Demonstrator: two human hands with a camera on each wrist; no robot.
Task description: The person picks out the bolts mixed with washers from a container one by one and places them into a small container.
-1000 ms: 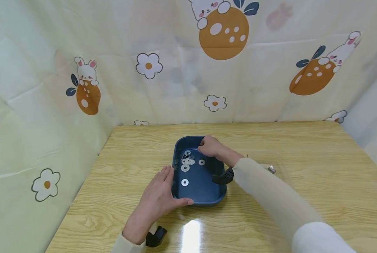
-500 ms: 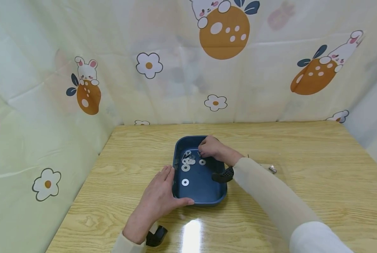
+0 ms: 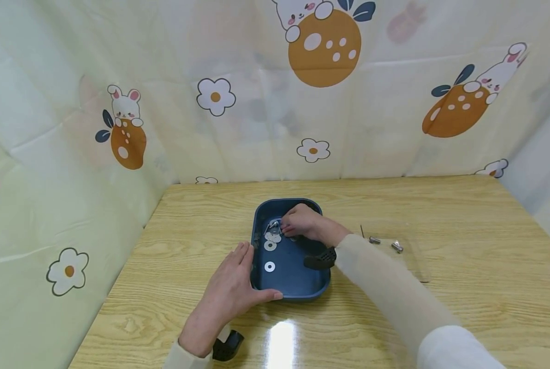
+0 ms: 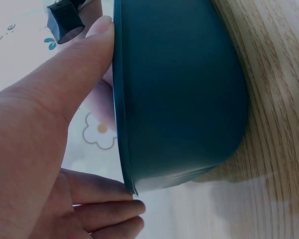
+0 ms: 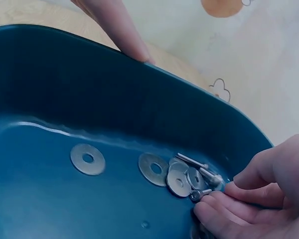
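Observation:
A dark blue plastic tray [image 3: 298, 279] stands on the wooden table. My left hand [image 3: 232, 282] braces it at the near left corner, thumb along the near rim and fingers straight against the left side. Inside the tray, my right hand [image 3: 302, 224] reaches down with bent fingers to a small pile of screws [image 5: 192, 160] and flat washers [image 5: 179, 180]. Its fingertips are right at a short screw [image 5: 200, 194]; I cannot tell whether they pinch it. Two washers lie nearer the front, one by itself [image 3: 269, 266]. Part of the pile is hidden behind the right hand.
Right of the tray, a clear flat sheet [image 3: 410, 256] lies on the table. Two metal screws [image 3: 396, 247] rest there, with a thin dark pin [image 3: 362, 231] close by. A patterned cloth [image 3: 256, 123] hangs along the table's back and left sides.
My right hand has moved left and a little toward me inside the tray, from the right of the pile onto it. More of the screws beyond the sleeve shows. My left hand stays put.

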